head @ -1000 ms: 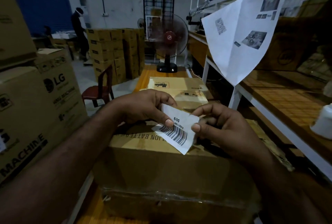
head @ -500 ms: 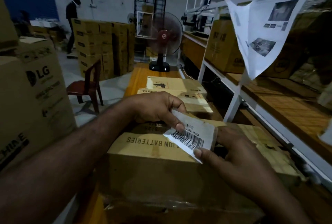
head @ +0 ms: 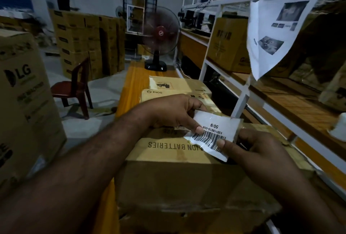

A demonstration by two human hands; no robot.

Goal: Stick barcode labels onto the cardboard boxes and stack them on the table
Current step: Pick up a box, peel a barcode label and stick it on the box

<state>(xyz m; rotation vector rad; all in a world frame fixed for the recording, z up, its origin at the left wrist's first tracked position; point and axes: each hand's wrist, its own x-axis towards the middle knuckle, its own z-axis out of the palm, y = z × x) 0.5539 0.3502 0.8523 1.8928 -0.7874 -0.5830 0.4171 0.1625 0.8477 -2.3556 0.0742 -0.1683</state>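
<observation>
White paper, pinched at both ends: my left hand (head: 172, 113) held the barcode label (head: 215, 130) by its left edge between thumb and fingers, while my right hand (head: 258, 151) pinched its near right corner, thumb on the bars and fingers hidden behind. I held it stretched between the two grips, judging that a taut label goes down flat, though its lower edge was crinkled. The label hung tilted just above the top of the cardboard box (head: 177, 187) printed "ION BATTERIES". Whether any corner touched the lid I could not tell. That box sat nearest me on the wooden table (head: 134, 83), its top face up and within easy reach for sticking. Beyond it lay two flatter boxes (head: 168, 93), one marked PICO, stacked farther along the table, with a standing fan (head: 159, 35) at the far end. A white shelf rack (head: 205, 68) ran along my right, a printed sheet (head: 271, 33) hanging from it. A tall LG carton (head: 22, 102) stood at my left.
</observation>
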